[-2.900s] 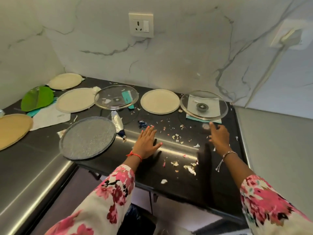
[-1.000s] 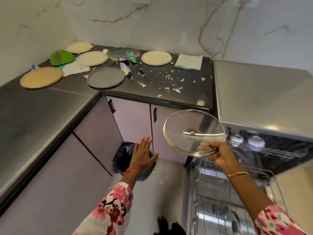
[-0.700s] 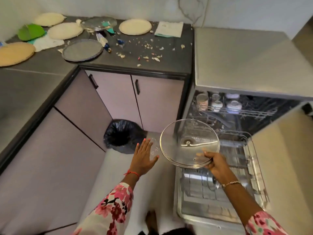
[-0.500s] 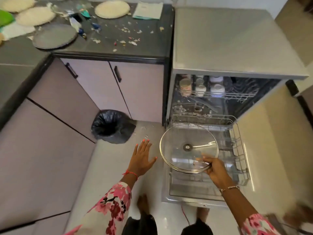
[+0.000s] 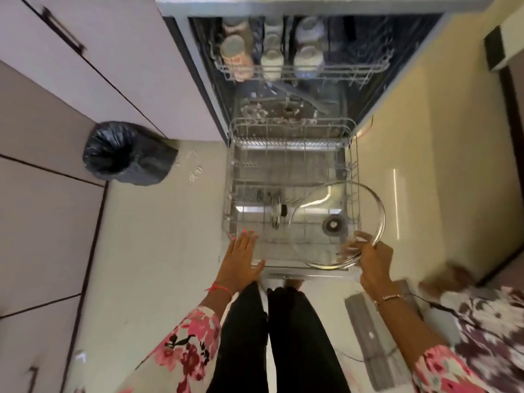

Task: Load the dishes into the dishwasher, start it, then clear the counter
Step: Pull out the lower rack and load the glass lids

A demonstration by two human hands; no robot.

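Note:
My right hand (image 5: 371,258) grips the rim of a round glass lid (image 5: 337,222) with a metal knob, holding it over the front right of the pulled-out lower rack (image 5: 292,168) of the open dishwasher (image 5: 283,89). Another lid (image 5: 276,212) stands on edge in the rack near its front middle. My left hand (image 5: 241,258) hovers with straight fingers at the rack's front left corner, holding nothing. The upper rack (image 5: 300,70) carries cups and jars.
A black-lined waste bin (image 5: 124,153) stands on the floor to the left, against lilac cabinet doors (image 5: 93,52). My legs are just in front of the dishwasher door. A grey flat object (image 5: 374,336) and a patterned mat (image 5: 487,316) lie on the floor at right.
I took the glass lid off the counter, turned right and looked down. My right hand has lowered the lid to the rack's front right; my left hand came to the rack's corner.

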